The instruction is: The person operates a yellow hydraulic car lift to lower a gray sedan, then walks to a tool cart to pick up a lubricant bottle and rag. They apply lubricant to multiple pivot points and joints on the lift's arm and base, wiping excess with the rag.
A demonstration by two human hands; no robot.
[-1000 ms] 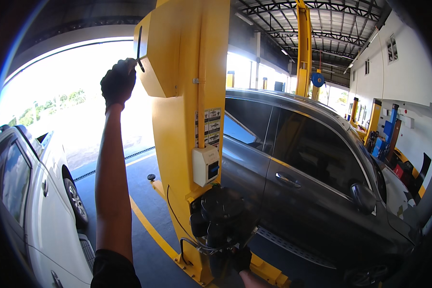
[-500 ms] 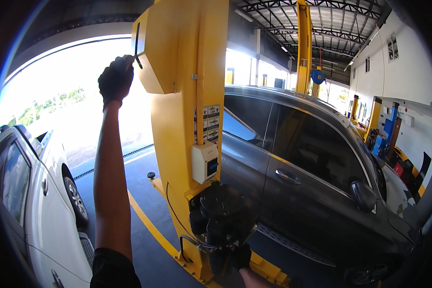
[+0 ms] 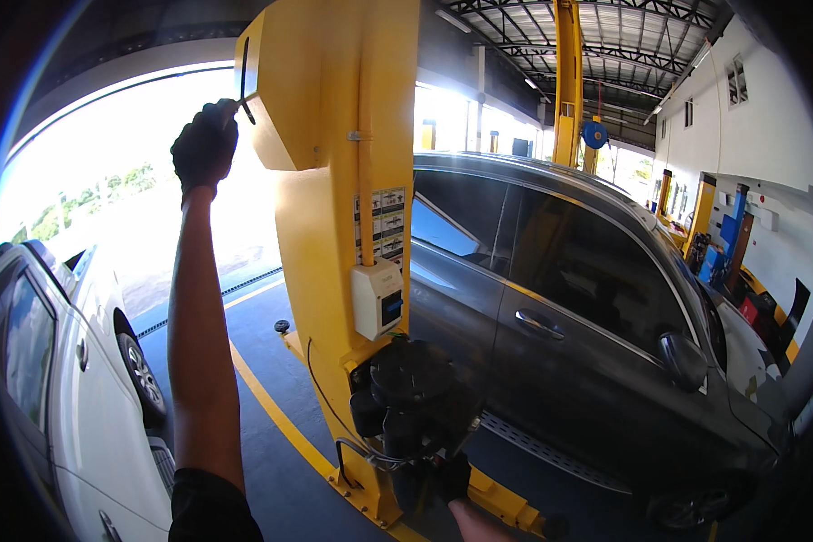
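Note:
My left hand point(image 3: 205, 149), in a black glove, is raised at the far side of a yellow lift post point(image 3: 334, 217). Its fingers are closed around the lever point(image 3: 241, 106) that comes out of a dark slot in the yellow box cover point(image 3: 285, 99) on the post. Low down, my right hand point(image 3: 454, 476), also in a black glove, is closed at the underside of a black motor and pump unit point(image 3: 413, 388) fixed to the post. What it grips is hidden in shadow. A white switch box point(image 3: 378, 300) with a blue knob sits above the unit.
A dark grey car point(image 3: 569, 316) stands close on the right of the post, a white vehicle point(image 3: 99, 406) on the left. Yellow lift arms point(image 3: 506, 506) lie near the floor. A thin cable point(image 3: 321, 388) loops beside the post. Farther back stand more yellow posts point(image 3: 566, 90).
The view has shifted slightly, so the post and cars sit a little farther left and higher. Both hands keep their places on the lever and under the motor unit.

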